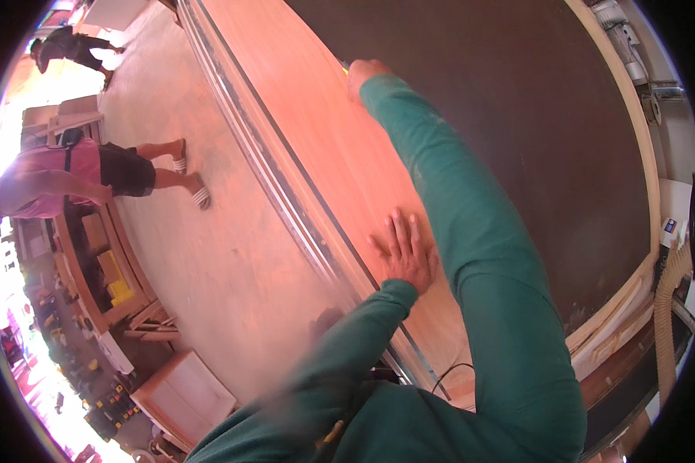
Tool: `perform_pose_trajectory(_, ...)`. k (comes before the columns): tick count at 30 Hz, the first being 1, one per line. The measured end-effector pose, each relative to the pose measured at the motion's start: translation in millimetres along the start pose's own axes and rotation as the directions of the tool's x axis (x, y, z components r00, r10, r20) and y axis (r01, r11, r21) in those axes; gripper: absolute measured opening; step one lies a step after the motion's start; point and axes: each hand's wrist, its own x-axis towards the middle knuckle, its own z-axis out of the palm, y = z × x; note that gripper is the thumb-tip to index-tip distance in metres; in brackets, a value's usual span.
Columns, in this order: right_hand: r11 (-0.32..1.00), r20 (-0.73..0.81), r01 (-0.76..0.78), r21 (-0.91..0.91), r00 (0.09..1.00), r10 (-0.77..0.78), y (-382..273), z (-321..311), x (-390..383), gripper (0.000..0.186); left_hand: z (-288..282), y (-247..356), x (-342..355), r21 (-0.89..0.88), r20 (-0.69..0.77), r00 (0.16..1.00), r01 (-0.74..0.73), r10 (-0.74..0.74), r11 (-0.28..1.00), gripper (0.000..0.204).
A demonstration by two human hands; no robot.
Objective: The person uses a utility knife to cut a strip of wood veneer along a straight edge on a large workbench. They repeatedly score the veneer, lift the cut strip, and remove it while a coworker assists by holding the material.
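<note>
My left hand (409, 258) lies flat with spread fingers on a long strip of light reddish wood sheet (324, 162). Farther off, my right hand (365, 77) is closed at the border between that sheet and a large dark brown panel (517, 116). A small yellow tool (345, 70) pokes out at the left side of the right fist; most of it is hidden, so its kind does not show. My right arm reaches across the dark panel's near part and covers some of the border.
Metal rails (262, 150) run along the sheet's left side. A ribbed beige hose (664, 324) hangs at the right. On the left, a person in a pink top (62, 177) stands by a wooden cart (100, 262); another person (73, 48) is farther back. A white box (185, 397) stands lower left.
</note>
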Motion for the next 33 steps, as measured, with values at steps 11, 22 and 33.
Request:
perform_pose_trajectory(11,0.998,0.135,-0.053,-0.038,0.989,0.058,87.1,29.5,-125.6,0.034,-3.2,3.3,0.4,0.057,-0.027,1.000,0.013,-0.012,0.998,0.087)
perform_pose_trajectory(22,0.948,0.275,-0.290,-0.130,0.908,0.315,233.9,69.9,-391.6,0.031,13.3,-0.3,-6.8,0.129,-0.101,0.995,0.004,0.009,0.992,0.083)
perform_pose_trajectory(33,0.982,0.220,-0.152,-0.113,0.960,0.174,274.6,96.3,-444.3,0.029,42.5,119.1,-176.6,-0.051,-0.031,0.999,0.039,-0.040,0.998,0.082)
